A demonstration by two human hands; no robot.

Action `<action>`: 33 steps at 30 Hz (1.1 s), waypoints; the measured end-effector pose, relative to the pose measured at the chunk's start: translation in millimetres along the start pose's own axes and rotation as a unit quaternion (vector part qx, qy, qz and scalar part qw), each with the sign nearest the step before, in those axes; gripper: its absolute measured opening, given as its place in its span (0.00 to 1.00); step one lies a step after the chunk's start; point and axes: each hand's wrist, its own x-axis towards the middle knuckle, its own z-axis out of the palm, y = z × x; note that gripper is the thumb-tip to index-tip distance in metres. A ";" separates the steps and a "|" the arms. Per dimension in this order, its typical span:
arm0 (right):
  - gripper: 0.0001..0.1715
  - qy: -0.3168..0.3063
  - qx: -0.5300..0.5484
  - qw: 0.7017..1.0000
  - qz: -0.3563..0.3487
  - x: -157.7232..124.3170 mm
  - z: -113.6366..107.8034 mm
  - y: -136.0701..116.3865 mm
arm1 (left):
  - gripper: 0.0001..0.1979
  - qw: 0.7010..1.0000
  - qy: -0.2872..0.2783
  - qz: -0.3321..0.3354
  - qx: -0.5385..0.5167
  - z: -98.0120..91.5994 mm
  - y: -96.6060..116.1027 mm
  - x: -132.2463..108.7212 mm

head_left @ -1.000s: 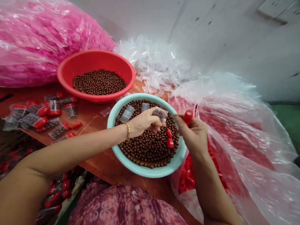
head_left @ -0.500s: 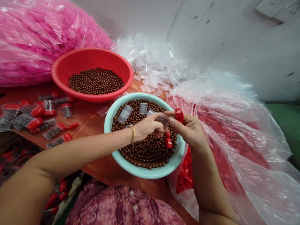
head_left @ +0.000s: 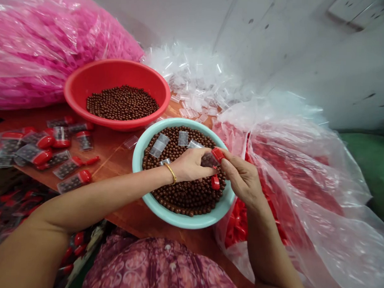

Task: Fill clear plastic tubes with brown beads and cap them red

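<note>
My left hand (head_left: 193,164) is closed around a small clear container (head_left: 208,159) with dark balls inside, over the pale blue basin (head_left: 136,175). My right hand (head_left: 244,175) pinches a red cap (head_left: 217,154) at the container's right end; whether it is fully seated I cannot tell. Just below the fingers is another red piece (head_left: 215,182), and I cannot tell if it is held or lies on the balls. Brown balls (head_left: 184,198) fill much of the basin. Several clear containers, one a flat clear container (head_left: 159,145), lie on them.
A red basin (head_left: 69,93) of brown balls stands behind left. Red-capped filled containers (head_left: 74,182) lie on the table's left. Clear pieces (head_left: 194,72) are heaped at the wall. A bag of pink parts (head_left: 57,42) and a bag of red parts (head_left: 304,173) flank the basins.
My right hand has brought the red cap down and left against the end of the container. My left hand has stayed over the basin, keeping its hold on the container.
</note>
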 end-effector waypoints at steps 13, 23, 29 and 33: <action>0.23 0.035 -0.390 0.879 -0.272 -9.4 6.5 -16.0 | 0.10 0.988 0.002 -0.030 0.151 -4.7 12.5 -7.9; 0.33 0.153 0.037 0.986 0.045 4.5 13.6 -3.3 | 0.10 0.955 -0.090 -0.007 0.282 -1.7 20.9 -7.7; 0.41 -0.014 0.235 0.959 0.156 13.9 38.2 -5.8 | 0.13 0.911 -0.143 0.004 0.386 4.4 22.7 -15.7; 0.39 -0.089 0.229 0.961 0.124 4.0 39.7 -5.5 | 0.14 0.894 -0.173 0.012 0.413 5.0 23.1 -19.7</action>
